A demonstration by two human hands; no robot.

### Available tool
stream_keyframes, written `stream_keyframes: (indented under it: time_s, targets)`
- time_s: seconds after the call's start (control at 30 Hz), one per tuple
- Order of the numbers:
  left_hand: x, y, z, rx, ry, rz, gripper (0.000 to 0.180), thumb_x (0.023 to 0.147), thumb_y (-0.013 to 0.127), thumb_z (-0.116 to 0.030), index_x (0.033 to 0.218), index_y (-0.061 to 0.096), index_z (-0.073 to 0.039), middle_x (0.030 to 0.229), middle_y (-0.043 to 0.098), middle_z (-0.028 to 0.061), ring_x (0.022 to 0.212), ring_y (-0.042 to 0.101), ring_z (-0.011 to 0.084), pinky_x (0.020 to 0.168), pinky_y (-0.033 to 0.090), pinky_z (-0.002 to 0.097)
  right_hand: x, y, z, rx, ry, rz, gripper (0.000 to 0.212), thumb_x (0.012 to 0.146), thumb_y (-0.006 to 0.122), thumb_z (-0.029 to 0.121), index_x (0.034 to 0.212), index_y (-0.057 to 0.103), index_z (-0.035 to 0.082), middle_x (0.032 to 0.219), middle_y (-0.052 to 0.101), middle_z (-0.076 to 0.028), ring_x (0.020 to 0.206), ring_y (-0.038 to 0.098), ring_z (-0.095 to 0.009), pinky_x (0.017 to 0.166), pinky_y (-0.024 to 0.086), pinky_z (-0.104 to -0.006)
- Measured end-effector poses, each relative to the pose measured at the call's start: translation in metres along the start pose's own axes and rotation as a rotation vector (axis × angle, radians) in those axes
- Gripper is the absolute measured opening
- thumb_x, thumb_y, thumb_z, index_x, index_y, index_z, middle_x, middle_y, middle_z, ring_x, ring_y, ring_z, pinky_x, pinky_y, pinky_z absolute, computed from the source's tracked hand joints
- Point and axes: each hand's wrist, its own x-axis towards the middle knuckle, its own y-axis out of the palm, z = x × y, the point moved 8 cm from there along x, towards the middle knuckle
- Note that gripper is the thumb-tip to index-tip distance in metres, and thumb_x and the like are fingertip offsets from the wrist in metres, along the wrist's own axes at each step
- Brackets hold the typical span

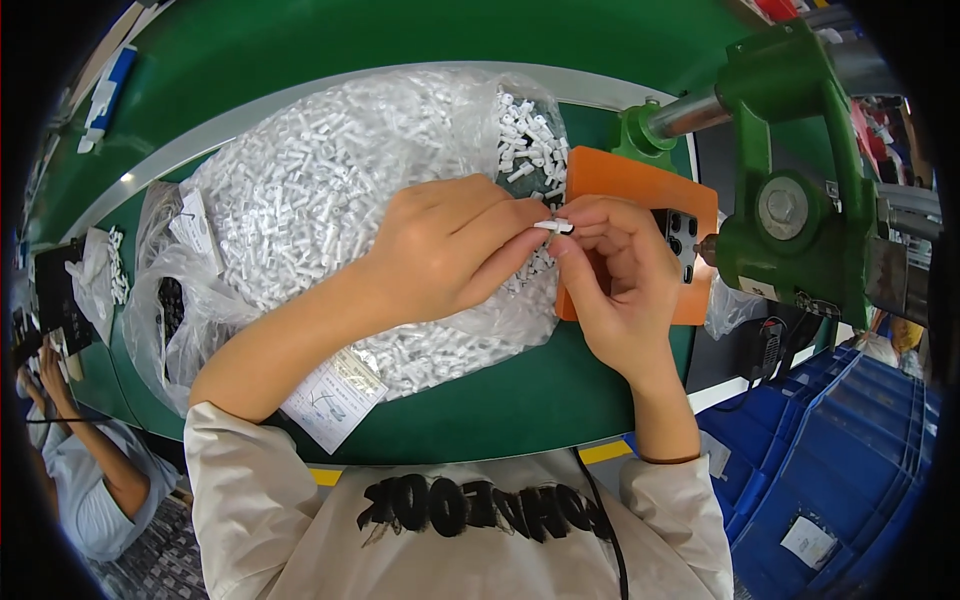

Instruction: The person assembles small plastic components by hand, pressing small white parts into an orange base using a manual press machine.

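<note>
Between the fingertips of both hands is a small white plastic part (550, 226) with a dark bit at its right end. My left hand (450, 245) reaches in over the bag and pinches the part from the left. From the other side, my right hand (625, 275) has its thumb and forefinger closed at the dark end. Beneath them lies a big clear plastic bag (330, 160) full of similar white parts. Its right end is open, with loose white parts (530, 135) spread there. Just beyond my right hand is an orange board (640, 175) carrying a black block with holes (682, 232).
A green hand press (790, 180) stands at the right, its ram pointing at the black block. Blue crates (830, 450) fill the lower right. A paper label (335, 400) lies at the bag's near edge. Another person (100, 460) works at the far left.
</note>
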Motion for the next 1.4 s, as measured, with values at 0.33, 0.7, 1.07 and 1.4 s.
stream_keyframes:
  time_s: [0.33,0.7,1.07,1.4]
  targets:
    - [-0.007,-0.001,0.003,-0.06,-0.047,-0.02,0.019,0.076,0.074,0.004,0.093,0.068,0.0,0.076,0.066,0.009,0.057,0.058,0.0229,0.048,0.044,0.0317,-0.001,0.003,0.001,-0.011,0.005,-0.001,0.024,0.086,0.07,-0.005,0.107,0.061,-0.002,0.096,0.065,-0.008,0.074,0.065,-0.008,0.058,0.049,-0.0193]
    - [-0.011,-0.003,0.001,-0.013,-0.055,-0.045,0.018,0.078,0.073,0.003,0.095,0.068,0.0,0.079,0.067,0.0107,0.06,0.062,0.024,0.051,0.046,0.0316,-0.001,0.004,0.001,-0.001,0.052,0.034,0.031,0.085,0.07,-0.005,0.114,0.059,-0.002,0.087,0.069,-0.007,0.073,0.067,-0.008,0.061,0.051,-0.0193]
    - [-0.006,-0.001,-0.014,0.099,0.011,-0.024,0.018,0.08,0.074,0.002,0.098,0.07,-0.001,0.078,0.067,0.0108,0.065,0.063,0.0235,0.057,0.049,0.0307,-0.066,0.008,0.057,-0.333,-0.438,0.007,0.031,0.073,0.068,-0.011,0.101,0.062,0.0,0.114,0.062,-0.018,0.098,0.062,-0.035,0.082,0.052,-0.0395]
    - [0.026,0.028,-0.039,0.103,0.118,-0.066,0.01,0.081,0.075,-0.003,0.091,0.072,-0.002,0.075,0.067,0.0101,0.064,0.063,0.025,0.056,0.05,0.0327,-0.114,0.036,0.04,-0.226,-0.456,0.346,0.029,0.071,0.067,-0.011,0.097,0.061,0.002,0.112,0.061,-0.015,0.095,0.062,-0.034,0.081,0.053,-0.0405]
